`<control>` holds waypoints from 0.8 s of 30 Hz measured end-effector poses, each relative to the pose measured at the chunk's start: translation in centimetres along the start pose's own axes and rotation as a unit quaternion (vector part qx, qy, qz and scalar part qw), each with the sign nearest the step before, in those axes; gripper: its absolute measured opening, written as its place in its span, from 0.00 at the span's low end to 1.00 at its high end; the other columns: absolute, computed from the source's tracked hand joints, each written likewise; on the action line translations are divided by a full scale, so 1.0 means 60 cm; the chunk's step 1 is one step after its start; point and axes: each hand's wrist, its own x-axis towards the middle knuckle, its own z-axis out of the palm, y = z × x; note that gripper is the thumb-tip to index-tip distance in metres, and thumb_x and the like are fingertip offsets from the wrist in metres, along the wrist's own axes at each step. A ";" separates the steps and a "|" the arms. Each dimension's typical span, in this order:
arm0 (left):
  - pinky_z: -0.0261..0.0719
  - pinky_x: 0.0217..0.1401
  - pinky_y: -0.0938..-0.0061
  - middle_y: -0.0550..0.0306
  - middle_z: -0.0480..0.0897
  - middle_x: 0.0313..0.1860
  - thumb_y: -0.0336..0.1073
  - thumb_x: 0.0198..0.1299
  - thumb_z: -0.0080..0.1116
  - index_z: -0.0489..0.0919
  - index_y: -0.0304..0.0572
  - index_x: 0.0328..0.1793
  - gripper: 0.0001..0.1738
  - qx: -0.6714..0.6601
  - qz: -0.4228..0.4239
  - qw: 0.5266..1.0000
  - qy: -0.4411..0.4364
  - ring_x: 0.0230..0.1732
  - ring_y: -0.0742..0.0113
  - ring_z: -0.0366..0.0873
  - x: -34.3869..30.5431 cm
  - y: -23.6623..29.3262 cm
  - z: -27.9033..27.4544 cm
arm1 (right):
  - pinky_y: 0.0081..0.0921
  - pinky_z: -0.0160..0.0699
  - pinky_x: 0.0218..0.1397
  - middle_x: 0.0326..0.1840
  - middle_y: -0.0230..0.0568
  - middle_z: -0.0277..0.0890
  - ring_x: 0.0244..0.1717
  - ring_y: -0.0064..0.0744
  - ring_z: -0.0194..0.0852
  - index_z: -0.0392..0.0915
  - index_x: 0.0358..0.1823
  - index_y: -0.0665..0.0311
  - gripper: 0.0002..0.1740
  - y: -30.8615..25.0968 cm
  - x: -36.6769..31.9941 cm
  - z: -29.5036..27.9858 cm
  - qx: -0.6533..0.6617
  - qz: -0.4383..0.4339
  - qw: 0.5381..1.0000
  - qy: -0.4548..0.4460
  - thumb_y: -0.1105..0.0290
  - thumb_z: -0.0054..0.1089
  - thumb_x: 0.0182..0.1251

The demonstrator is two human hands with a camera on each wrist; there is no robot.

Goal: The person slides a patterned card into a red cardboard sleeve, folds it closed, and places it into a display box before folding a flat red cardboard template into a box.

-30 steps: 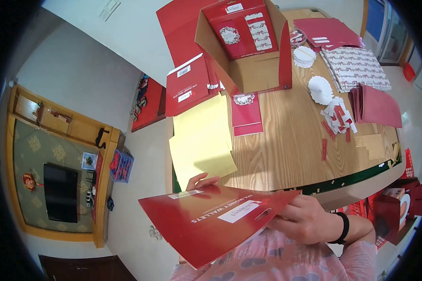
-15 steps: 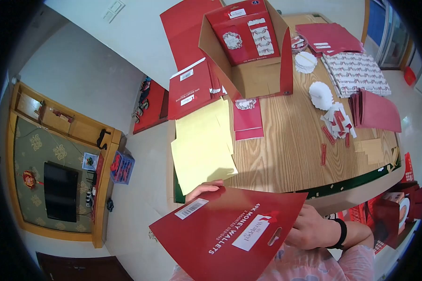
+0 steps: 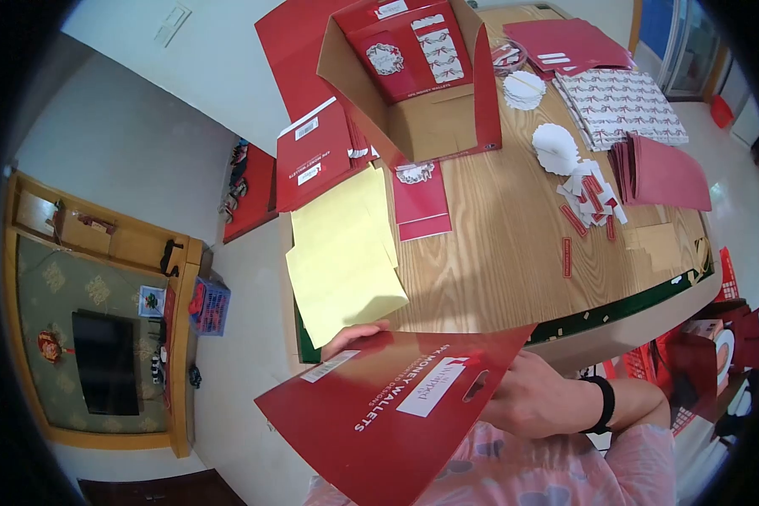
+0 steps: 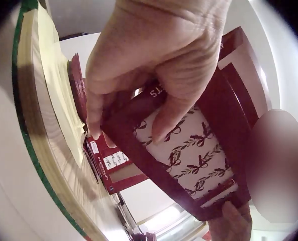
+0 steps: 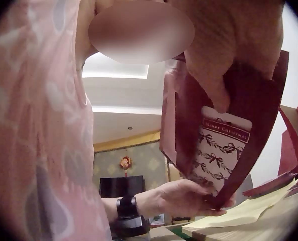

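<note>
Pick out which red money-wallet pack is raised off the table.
The red pack pinched by both the left hand and right hand; the other packs lie stacked beside the open box.

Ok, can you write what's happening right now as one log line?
left hand: grips red folded card | right hand: grips its other side | table: open box, yellow sheets

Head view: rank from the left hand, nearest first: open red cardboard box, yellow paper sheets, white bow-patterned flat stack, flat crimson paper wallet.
From the left hand:
1. Yellow paper sheets: just beyond it, left side.
2. Flat crimson paper wallet: farther up, near centre.
3. Open red cardboard box: behind that wallet.
4. White bow-patterned flat stack: far right.
</note>
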 end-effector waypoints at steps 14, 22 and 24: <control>0.56 0.67 0.45 0.37 0.73 0.54 0.38 0.60 0.51 0.75 0.39 0.50 0.15 -0.061 0.205 0.975 -0.057 0.56 0.43 0.71 -0.004 -0.007 0.005 | 0.31 0.75 0.46 0.46 0.46 0.69 0.44 0.41 0.72 0.75 0.49 0.68 0.23 -0.004 0.007 -0.012 -0.026 -0.008 0.995 0.094 0.72 0.53 0.47; 0.57 0.65 0.44 0.36 0.77 0.47 0.41 0.60 0.53 0.77 0.38 0.45 0.15 -0.099 0.260 0.959 -0.059 0.54 0.43 0.73 0.002 -0.043 -0.019 | 0.30 0.74 0.48 0.46 0.44 0.72 0.46 0.40 0.73 0.76 0.47 0.69 0.25 -0.007 0.002 0.004 -0.061 -0.048 0.988 0.132 0.73 0.54 0.41; 0.57 0.65 0.44 0.36 0.77 0.48 0.42 0.60 0.52 0.77 0.38 0.45 0.15 -0.089 0.242 0.963 -0.082 0.54 0.43 0.73 0.006 -0.031 -0.026 | 0.30 0.74 0.48 0.45 0.43 0.73 0.46 0.39 0.73 0.75 0.47 0.69 0.25 -0.005 0.000 0.004 -0.053 -0.055 0.990 0.118 0.73 0.53 0.42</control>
